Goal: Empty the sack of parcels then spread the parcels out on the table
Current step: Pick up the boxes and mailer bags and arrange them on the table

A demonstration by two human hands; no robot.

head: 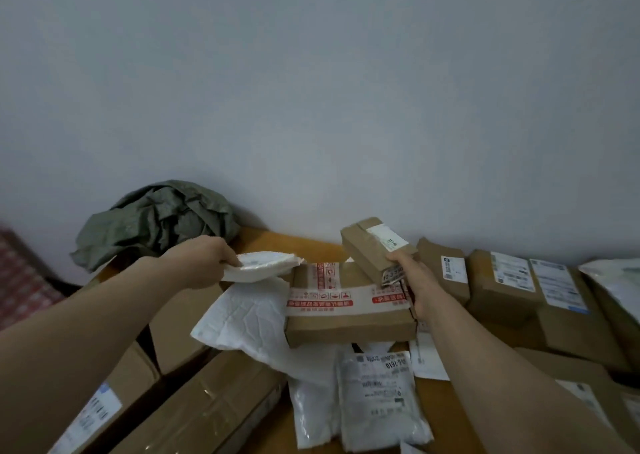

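Both hands are loaded: the left hand (207,263) has its fingers curled round the near edge of a white padded mailer (266,263), holding it flat and clear of the pile, while the right hand (417,282) grips a small brown carton (370,245) by its lower end, tilted up with the label facing the camera. Both are carried above the red-taped carton (346,311) in the middle, which looks like a lift off the heap so each parcel can get a spot of its own. The sack (156,221) lies crumpled and slack at the far left corner, against the wall, so the emptying seems done and the spreading is under way. Around the centre a flat white poly bag (249,318) runs under the taped carton's left edge, labelled plastic pouches (377,401) overlap nearer the camera, brown boxes (498,287) line up on the right and a long carton (201,405) sits low on the left. The table (277,242) is orange-brown wood, showing only in patches; behind it stands a plain pale wall (311,90), and something red-patterned (17,273) shows at the far left, too blurred to name.
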